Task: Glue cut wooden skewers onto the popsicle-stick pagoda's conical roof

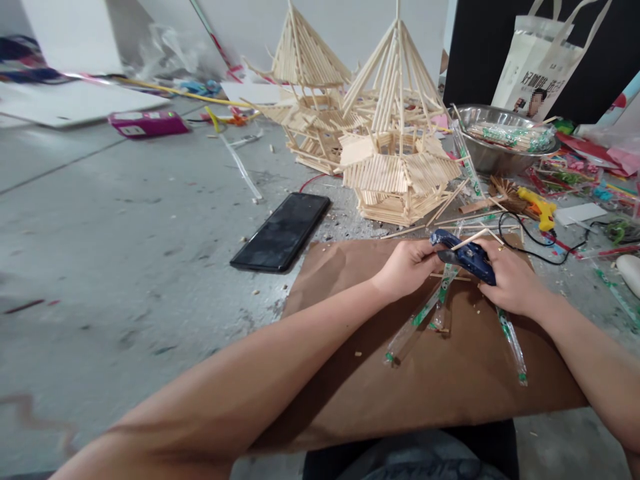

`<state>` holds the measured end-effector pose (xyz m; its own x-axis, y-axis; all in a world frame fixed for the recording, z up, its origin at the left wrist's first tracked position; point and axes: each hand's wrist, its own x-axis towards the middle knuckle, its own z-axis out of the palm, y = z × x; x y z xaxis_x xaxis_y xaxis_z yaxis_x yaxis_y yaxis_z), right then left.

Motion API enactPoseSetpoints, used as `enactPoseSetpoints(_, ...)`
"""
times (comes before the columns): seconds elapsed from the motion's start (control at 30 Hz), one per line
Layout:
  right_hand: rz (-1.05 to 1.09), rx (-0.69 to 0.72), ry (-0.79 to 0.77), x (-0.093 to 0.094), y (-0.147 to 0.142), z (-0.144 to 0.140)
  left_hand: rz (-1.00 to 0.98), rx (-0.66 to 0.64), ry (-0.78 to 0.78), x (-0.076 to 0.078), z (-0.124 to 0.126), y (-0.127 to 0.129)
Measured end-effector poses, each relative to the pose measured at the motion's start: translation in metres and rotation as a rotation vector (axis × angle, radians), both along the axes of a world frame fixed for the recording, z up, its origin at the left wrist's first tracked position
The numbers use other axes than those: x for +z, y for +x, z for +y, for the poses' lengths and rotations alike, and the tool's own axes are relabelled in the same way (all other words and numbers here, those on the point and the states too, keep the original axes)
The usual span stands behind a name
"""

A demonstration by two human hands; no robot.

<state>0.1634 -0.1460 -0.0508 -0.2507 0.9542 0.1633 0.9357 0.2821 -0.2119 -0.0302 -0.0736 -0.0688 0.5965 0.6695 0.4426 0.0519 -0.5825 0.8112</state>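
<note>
My right hand [515, 279] is wrapped round a blue-handled hand cutter [473, 260], whose dark jaws point left. A thin wooden stick [469, 239] lies across the cutter, and a second short piece angles down from its right end. My left hand [406, 270] is closed at the jaws, in line with the stick; its fingertips are partly hidden by the tool. Beneath both hands, clear wrappers with green print [417, 319] lie on a brown paper-covered board [450, 387], along with small wood scraps.
Two pagoda models of wooden sticks [400, 170] stand beyond the board. A black phone [281, 232] lies left of it. At the right are a metal bowl [487, 157] of wrapped sticks, a yellow glue gun [539, 208] with a black cord, and a white bag [533, 67].
</note>
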Motion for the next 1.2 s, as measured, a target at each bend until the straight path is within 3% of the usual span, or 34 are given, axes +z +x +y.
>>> enactPoseSetpoints(0.73,-0.089,-0.045,0.039,-0.0033,0.0001,-0.0004,0.006,-0.054,-0.036,-0.0004,0.0019,-0.0006)
enactPoseSetpoints(1.2,-0.139,-0.130,0.056,-0.0056,-0.0056,-0.0032,0.012,0.015,-0.092,0.0045,-0.0023,-0.0001)
